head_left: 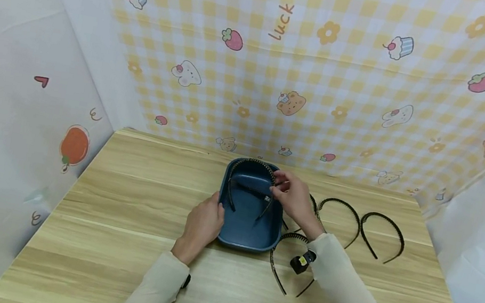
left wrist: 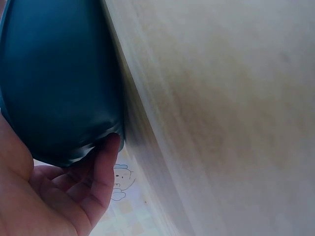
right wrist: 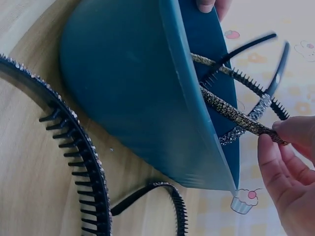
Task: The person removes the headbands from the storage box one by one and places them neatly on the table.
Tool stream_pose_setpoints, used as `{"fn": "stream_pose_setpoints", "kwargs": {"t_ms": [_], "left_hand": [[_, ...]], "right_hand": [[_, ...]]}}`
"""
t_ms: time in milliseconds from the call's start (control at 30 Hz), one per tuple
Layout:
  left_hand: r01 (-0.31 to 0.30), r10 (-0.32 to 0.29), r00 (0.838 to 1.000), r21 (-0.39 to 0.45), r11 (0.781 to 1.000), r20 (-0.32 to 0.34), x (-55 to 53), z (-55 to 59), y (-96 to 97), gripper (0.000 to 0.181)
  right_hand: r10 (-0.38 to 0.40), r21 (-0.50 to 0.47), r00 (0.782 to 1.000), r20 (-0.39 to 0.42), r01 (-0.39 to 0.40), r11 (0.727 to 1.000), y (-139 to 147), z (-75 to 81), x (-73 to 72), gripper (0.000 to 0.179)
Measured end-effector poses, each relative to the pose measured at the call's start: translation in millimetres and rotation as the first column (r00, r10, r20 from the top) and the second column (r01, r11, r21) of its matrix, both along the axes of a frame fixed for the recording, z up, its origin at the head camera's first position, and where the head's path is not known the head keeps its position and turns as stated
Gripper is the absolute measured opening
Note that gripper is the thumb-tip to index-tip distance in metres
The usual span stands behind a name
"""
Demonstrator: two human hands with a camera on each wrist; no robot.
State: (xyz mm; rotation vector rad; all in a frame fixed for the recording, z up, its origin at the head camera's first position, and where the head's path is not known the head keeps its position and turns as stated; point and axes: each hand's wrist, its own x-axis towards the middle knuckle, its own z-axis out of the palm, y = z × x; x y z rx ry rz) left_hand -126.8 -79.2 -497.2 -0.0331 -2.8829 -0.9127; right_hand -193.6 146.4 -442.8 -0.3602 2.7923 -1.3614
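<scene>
My left hand (head_left: pixel 205 219) grips the left side of a dark blue plastic bin (head_left: pixel 244 230). In the left wrist view its fingers curl against the bin's wall, and in the right wrist view its fingertips show over the far rim. My right hand (head_left: pixel 294 196) is at the bin's far right corner. Thumb and fingers pinch one end of a hair band with black and gold glitter (right wrist: pixel 238 116). That band stands arched over the bin's opening. Another hair band with silver glitter (right wrist: pixel 259 108) lies in the bin, crossing it in the right wrist view.
Right of the bin, several toothed black hair bands lie on the wooden table (head_left: pixel 127 196), including a far-right one (head_left: pixel 397 227) and a near one (head_left: pixel 274 268) partly under my right forearm. A patterned yellow checked cloth (head_left: pixel 257 67) hangs behind the table.
</scene>
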Motion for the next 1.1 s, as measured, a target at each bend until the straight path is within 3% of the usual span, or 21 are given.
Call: {"fn": "stream_pose_setpoints", "kwargs": {"t_ms": [233,433,833,1100], "left_hand": [[-0.005,0.005,1.0,-0.008,1.0,-0.004,-0.2,1.1,0.4,0.023],[-0.005,0.005,1.0,-0.006,1.0,0.003,0.5,1.4,0.4,0.022],[-0.011,0.011,1.0,-0.002,1.0,0.008,-0.2,1.7,1.0,0.017],[-0.006,0.006,1.0,0.005,1.0,0.01,-0.5,1.6,1.0,0.018]], "right_hand": [[0.011,-0.032,0.994,-0.106,-0.015,0.999,3.6,3.0,-1.4,0.038],[-0.001,-0.068,0.993,-0.119,-0.007,0.998,5.1,5.0,-2.5,0.039],[0.017,-0.251,1.0,-0.007,-0.018,0.968,8.7,7.7,-3.0,0.039],[0.013,-0.292,1.0,0.027,-0.004,0.956,8.2,9.3,-3.9,0.042]]}}
